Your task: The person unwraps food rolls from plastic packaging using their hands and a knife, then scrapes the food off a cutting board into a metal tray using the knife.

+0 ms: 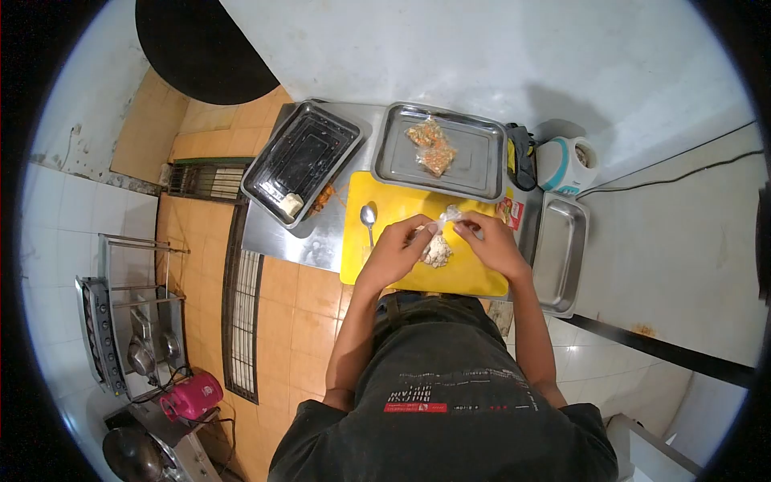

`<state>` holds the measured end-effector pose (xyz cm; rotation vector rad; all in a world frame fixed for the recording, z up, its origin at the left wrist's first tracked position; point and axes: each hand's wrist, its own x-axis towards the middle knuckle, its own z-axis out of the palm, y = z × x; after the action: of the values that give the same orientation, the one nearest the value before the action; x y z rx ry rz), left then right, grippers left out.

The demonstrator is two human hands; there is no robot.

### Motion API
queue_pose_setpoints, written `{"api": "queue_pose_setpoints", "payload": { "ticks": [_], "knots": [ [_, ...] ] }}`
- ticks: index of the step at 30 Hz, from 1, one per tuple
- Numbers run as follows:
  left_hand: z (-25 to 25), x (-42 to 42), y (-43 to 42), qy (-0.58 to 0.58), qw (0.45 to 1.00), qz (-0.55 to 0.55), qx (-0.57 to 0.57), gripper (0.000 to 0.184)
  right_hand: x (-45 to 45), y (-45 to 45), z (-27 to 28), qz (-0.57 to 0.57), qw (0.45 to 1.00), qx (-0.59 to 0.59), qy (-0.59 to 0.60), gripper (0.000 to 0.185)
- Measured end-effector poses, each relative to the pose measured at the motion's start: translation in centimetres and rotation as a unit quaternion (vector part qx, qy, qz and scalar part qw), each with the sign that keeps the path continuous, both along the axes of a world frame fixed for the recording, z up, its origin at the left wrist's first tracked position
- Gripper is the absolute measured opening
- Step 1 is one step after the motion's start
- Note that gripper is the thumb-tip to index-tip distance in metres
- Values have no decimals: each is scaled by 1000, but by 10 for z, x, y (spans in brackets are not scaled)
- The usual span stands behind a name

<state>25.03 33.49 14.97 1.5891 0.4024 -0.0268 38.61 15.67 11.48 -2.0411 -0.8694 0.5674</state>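
Observation:
A small clear plastic bag (436, 252) with whitish chopped pieces in it rests on a yellow cutting board (474, 277). My left hand (399, 251) pinches the bag's neck from the left, fingers closed. From the other side, my right hand (491, 243) has its thumb and fingers closed on the gathered plastic at the top. The bag's loose end stands up between the two hands. A metal spoon (368, 217) lies on the board, left of my left hand.
Behind the board, a steel tray (474, 186) holds filled bags (436, 157). A dark tray (269, 173) with a pale block (291, 204) sits at left. To the right are a red packet (510, 213), a steel pan (560, 257) and a white-and-teal appliance (562, 166).

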Motion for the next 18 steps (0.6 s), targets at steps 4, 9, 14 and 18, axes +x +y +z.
{"api": "queue_pose_setpoints", "payload": {
  "ticks": [4, 9, 14, 18],
  "knots": [
    [-33, -10, 8, -2, 999, -4, 46, 25, 11, -53, -60, 32, 957, -255, -133, 35],
    [-69, -18, 15, 7, 998, 56, 16, 24, -11, -94, -91, -36, 946, -284, -151, 47],
    [-66, -15, 18, 68, 995, 35, 56, 27, -26, -111, -109, -89, 954, -230, -173, 41],
    [-80, -5, 1, 71, 985, 33, 155, 25, -45, -108, -104, -78, 954, -231, -174, 39]
  ]
}}
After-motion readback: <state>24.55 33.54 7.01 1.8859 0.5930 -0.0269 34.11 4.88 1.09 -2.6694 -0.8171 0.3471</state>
